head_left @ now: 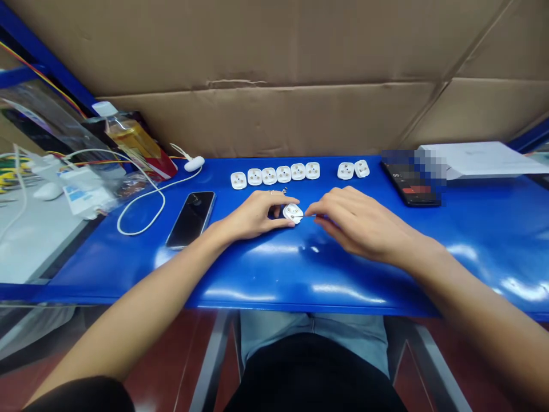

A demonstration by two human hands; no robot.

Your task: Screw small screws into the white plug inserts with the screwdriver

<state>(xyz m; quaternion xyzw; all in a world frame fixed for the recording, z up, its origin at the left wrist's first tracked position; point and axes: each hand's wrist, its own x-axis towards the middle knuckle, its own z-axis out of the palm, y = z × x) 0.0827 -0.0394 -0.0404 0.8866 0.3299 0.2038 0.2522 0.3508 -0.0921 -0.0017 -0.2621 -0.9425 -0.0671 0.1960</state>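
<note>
My left hand [257, 214] steadies a small white plastic housing [292, 212] on the blue table, its thumb and fingers closed around the left side. Brass-coloured metal contacts show inside the housing. From the right, my right hand [351, 220] pinches a thin, pointed metal tool [309, 216] whose tip reaches the housing's right edge; its exact kind is too small to tell. Just behind my left fingers lie tiny metal parts [285, 190]. Several similar white housings [283, 174] stand in a row farther back, and two more [345, 170] sit to the right of them.
A phone [191, 219] lies left of my left arm. At the right back, another phone [409, 180] rests beside white paper [480, 159]. A bottle [137, 143], a white cable [164, 197] and a white adapter [88, 191] occupy the left. Cardboard [274, 123] walls off the back.
</note>
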